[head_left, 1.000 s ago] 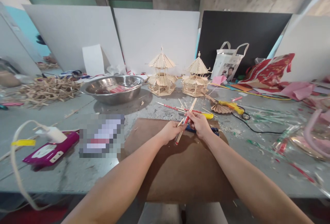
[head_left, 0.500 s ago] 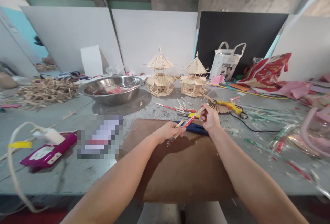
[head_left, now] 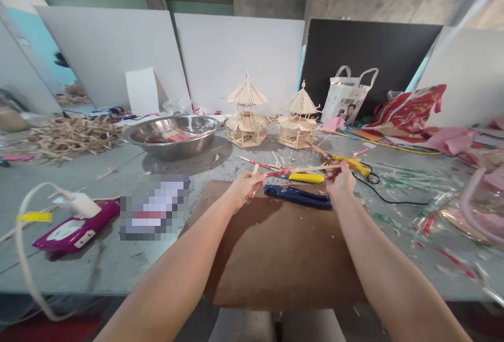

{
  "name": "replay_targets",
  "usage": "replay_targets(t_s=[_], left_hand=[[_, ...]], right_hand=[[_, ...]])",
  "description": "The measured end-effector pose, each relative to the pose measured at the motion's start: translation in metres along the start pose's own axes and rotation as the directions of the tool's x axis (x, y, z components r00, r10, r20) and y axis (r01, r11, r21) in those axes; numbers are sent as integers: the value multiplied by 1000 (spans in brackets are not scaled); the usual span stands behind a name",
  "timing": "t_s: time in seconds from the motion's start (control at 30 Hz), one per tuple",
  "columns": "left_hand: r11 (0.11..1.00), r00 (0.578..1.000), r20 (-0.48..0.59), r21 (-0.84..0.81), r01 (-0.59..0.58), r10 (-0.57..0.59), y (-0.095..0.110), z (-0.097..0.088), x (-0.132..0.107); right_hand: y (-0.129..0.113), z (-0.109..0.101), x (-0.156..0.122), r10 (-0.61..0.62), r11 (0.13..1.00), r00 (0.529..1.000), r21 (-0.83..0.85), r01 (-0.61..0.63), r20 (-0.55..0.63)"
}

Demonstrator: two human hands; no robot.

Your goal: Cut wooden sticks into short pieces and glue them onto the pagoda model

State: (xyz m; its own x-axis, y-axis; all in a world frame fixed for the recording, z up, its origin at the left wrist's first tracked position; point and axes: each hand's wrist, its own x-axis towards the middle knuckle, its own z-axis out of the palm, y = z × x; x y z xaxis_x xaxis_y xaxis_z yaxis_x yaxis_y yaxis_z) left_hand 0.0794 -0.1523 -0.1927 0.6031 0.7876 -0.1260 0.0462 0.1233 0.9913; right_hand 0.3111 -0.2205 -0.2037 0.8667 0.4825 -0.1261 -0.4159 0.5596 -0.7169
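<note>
My left hand (head_left: 246, 188) is closed around a red paper chopstick wrapper (head_left: 279, 173), and a short pale stick end (head_left: 255, 169) stands up from its fingers. Out of the wrapper's right end runs a thin wooden chopstick (head_left: 315, 168). Its far end is pinched in my right hand (head_left: 342, 178). Both hands hover over the brown board (head_left: 275, 258). Below the chopstick lie a yellow utility knife (head_left: 307, 178) and a dark blue tool (head_left: 299, 196). Another red wrapper (head_left: 255, 163) rests just behind.
Two stick-built pagoda models (head_left: 247, 121) (head_left: 301, 121) stand at the back. Left of them sits a steel basin (head_left: 171, 147) beside a stick pile (head_left: 74, 140). A yellow glue gun (head_left: 354, 164) with its cord lies right, near torn wrappers (head_left: 405, 176). A purple power strip (head_left: 79, 229) is at left.
My hands have moved apart, the right one to the right and the left one to the left. The chopstick and wrapper now stretch nearly level between them, uncovering the knife and blue tool.
</note>
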Motion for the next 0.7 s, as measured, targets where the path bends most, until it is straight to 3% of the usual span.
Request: replay_targets(t_s=[0.13,0.27,0.43,0.5,0.7], left_hand=[[984,974,-221,-152,-88,53,-1,-10,7],[954,939,-344,-273,-124,23,-2,-19,12],[931,864,-502,-332,-148,-42,-2,-25,15],[929,850,-523,-341,-142,-63,-1,-26,15],[952,890,-452,-296,-81,-65,0,-22,13]], right_hand=[[-2,1,-1,10,1000,999,1,-10,-53],[-3,2,-2,4,1000,996,-1,-4,-86],[-2,2,-1,25,1000,996,19,-23,-91],[-1,1,0,17,1000,998,15,-16,-67],[7,1,-3,43,999,995,-29,-40,87]])
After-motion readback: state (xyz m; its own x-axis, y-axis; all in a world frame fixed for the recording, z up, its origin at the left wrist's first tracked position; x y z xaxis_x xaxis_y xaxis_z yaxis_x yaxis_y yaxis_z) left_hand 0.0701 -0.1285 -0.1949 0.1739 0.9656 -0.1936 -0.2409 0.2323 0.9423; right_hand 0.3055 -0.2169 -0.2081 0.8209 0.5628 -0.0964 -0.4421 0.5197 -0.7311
